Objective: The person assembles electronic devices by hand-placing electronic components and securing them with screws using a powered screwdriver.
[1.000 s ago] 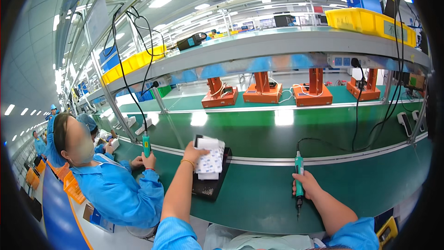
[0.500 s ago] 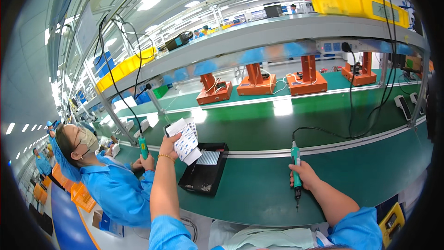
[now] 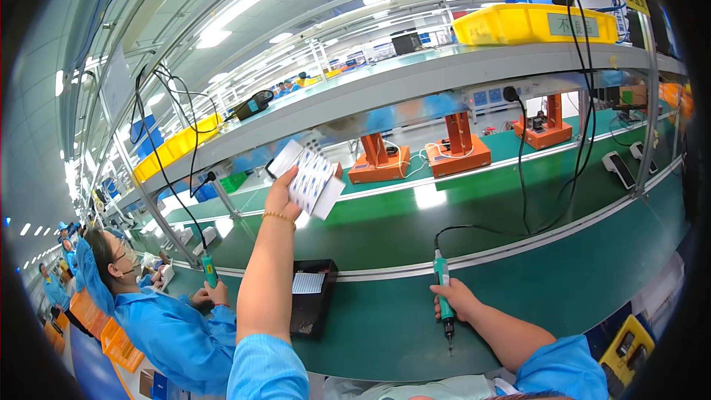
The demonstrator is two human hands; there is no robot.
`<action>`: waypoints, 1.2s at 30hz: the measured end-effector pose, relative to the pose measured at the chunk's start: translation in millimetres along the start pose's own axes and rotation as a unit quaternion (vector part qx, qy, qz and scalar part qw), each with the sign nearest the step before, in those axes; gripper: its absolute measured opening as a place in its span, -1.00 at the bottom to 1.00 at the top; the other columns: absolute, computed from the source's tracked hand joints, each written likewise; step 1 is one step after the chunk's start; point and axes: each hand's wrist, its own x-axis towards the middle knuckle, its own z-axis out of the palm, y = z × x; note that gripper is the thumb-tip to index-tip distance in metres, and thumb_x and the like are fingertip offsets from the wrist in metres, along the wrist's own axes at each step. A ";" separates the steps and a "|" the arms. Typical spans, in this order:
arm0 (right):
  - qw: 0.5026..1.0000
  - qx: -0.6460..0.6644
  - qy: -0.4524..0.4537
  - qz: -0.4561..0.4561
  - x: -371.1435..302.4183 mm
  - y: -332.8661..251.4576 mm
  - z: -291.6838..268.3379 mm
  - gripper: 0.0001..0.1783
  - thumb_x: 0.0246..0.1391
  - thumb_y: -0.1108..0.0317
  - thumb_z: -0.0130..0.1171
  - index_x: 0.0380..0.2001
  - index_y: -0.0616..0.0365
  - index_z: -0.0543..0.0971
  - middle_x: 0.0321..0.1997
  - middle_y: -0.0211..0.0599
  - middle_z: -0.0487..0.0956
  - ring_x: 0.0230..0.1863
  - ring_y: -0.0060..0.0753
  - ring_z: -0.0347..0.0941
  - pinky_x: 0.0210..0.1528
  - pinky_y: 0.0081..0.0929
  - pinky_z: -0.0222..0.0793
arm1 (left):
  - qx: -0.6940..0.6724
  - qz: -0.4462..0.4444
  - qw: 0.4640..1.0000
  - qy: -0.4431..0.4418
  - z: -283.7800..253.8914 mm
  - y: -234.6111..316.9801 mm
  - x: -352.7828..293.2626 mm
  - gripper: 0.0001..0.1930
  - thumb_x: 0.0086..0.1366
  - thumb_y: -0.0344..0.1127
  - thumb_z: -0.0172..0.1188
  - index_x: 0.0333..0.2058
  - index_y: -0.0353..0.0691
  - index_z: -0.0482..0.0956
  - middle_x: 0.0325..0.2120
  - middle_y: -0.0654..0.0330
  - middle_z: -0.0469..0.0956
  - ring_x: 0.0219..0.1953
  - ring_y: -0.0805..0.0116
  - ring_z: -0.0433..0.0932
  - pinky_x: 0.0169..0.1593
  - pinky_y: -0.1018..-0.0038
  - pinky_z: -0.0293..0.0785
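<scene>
My left hand (image 3: 284, 196) is raised over the bench, its fingers closed on white sheets (image 3: 315, 180) printed with rows of small blue and dark marks. A dark edge shows behind the sheets; what it belongs to is hidden. Below that forearm, partly covered by it, lies a black tray (image 3: 317, 317) with a pale striped sheet (image 3: 306, 283) inside. My right hand (image 3: 459, 301) grips a green electric screwdriver (image 3: 442, 275), its bit pointing down over the green bench top (image 3: 526, 304). The screwdriver's black cable runs off to the right.
To my left sits a co-worker (image 3: 159, 326) in blue, holding another green electric screwdriver (image 3: 209, 270). Orange fixtures (image 3: 461, 157) stand beyond the green conveyor belt (image 3: 385, 226). Overhead runs a shelf with a yellow bin (image 3: 529, 24); a black cable (image 3: 524, 170) hangs down.
My left hand has lifted the sheets higher and farther out, away from the tray. The view has turned right. My right hand still holds the screwdriver in much the same pose.
</scene>
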 end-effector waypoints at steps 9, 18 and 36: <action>1.000 0.010 -0.012 0.000 8.6 4.5 -1.9 -0.63 0.12 0.25 0.20 -0.21 0.20 0.26 -0.42 -0.22 0.42 -0.57 -0.33 0.46 -0.57 -0.29 0.50 | -0.111 0.103 0.988 -0.011 107.9 -65.0 85.6 -0.74 0.30 -0.39 0.05 -0.08 -0.37 0.42 -0.09 -0.02 0.54 -0.11 0.07 0.57 -0.05 0.14 0.54; 1.000 0.006 -0.020 0.005 7.3 5.6 1.3 -0.60 0.12 0.23 0.21 -0.20 0.24 0.27 -0.43 -0.22 0.43 -0.58 -0.38 0.47 -0.57 -0.32 0.51 | 0.033 0.176 0.982 0.068 129.6 -92.1 120.1 -0.66 0.32 -0.24 0.12 -0.02 -0.32 0.49 -0.01 0.12 0.51 -0.04 0.13 0.54 -0.11 0.18 0.53; 1.000 0.008 -0.008 0.009 2.9 -2.2 1.1 -0.63 0.12 0.24 0.20 -0.22 0.24 0.30 -0.43 -0.26 0.44 -0.58 -0.41 0.47 -0.59 -0.34 0.50 | 0.035 0.182 0.967 0.174 192.6 -97.2 139.6 -0.55 0.23 -0.18 0.24 -0.01 -0.34 0.45 -0.05 0.07 0.51 -0.11 0.08 0.52 -0.09 0.21 0.48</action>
